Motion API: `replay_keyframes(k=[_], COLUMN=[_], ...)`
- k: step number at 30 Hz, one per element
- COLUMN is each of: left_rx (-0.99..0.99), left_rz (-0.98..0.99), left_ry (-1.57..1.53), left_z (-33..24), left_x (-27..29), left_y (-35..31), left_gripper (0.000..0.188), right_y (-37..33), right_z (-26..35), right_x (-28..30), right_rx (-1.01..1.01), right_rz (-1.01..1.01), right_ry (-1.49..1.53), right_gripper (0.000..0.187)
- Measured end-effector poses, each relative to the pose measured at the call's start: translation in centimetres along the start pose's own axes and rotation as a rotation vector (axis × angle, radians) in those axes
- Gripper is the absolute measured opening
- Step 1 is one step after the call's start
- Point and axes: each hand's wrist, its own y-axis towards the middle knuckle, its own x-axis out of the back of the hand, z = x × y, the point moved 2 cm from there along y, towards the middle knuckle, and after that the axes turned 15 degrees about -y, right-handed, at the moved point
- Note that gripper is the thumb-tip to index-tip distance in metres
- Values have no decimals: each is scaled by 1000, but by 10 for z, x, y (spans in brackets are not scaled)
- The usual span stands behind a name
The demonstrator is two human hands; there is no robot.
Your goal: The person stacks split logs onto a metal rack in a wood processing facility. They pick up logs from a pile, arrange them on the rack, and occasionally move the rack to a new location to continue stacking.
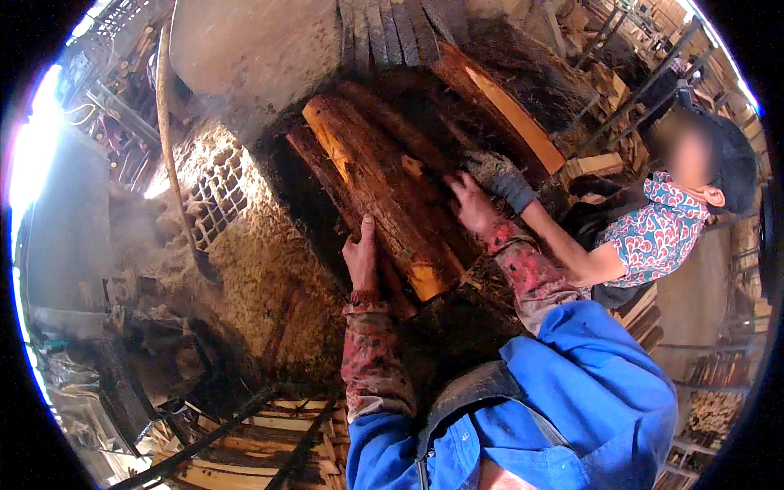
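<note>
1. Both bare hands work at a long, brown, bark-covered log piece (376, 188), which lies slantwise between them on a dark surface (298, 206).
2. The left hand (359, 255) grasps its near-left edge, thumb on top; the right hand (475, 206) has fingers extended by the far side, its grip impossible to tell.
3. Judging by pale ends, cutting seems done there; bark remains on top.
4. 1 co-worker's grey-gloved hand (500, 178) is just beside the right hand, near a pale-faced wooden slab (510, 114).
5. No closed container shows; dark rails (216, 429) frame pale sawn boards (278, 423).
</note>
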Motion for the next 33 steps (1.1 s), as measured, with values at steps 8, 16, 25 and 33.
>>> replay_keyframes(k=[8,16,25,33], left_rx=[7,80,85,45], left_rz=[-149,-52,-44,-31], left_ry=[67,96,129,61], left_z=[-11,0,15,-11], left_x=[-3,-1,2,-7], left_y=[-2,22,37,2], left_gripper=[88,102,108,96], right_y=[17,32,-20,-53], right_z=[-14,-33,-1,-6], right_x=[-6,-7,16,30], right_rx=[71,14,83,169], right_rz=[45,138,121,221], right_ry=[-301,-13,-9,231], right_gripper=[65,61,54,46])
